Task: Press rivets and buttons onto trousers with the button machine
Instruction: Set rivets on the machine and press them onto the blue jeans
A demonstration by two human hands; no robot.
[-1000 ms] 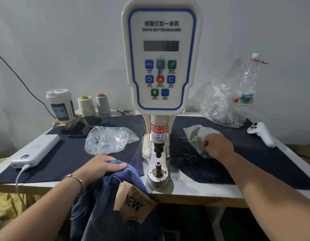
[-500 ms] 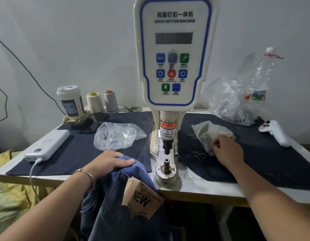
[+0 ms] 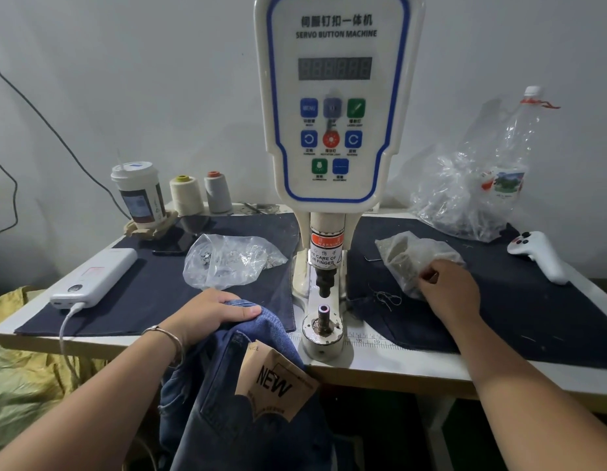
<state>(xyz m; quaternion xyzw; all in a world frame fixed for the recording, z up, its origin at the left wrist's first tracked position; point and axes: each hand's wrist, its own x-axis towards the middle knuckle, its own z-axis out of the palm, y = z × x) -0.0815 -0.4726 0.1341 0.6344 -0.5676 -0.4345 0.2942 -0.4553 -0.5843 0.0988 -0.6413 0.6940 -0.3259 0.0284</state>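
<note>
Left hand (image 3: 207, 309) clamps down on the jeans (image 3: 247, 385), fingers curled over the bunched waistband at the table (image 3: 380, 368) edge, just left of the machine (image 3: 332, 107) and its lower die (image 3: 324, 317). A brown "NEW" tag (image 3: 278, 385) hangs off the denim. Right hand (image 3: 450, 294) is at the small bag (image 3: 407, 260) on the right mat, fingers pinched at its edge; whether they hold a rivet, I cannot tell. Another bag of hardware (image 3: 227, 261) lies left of the machine.

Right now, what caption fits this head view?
Left hand holds jeans by the button machine; right hand reaches into a bag.
</note>
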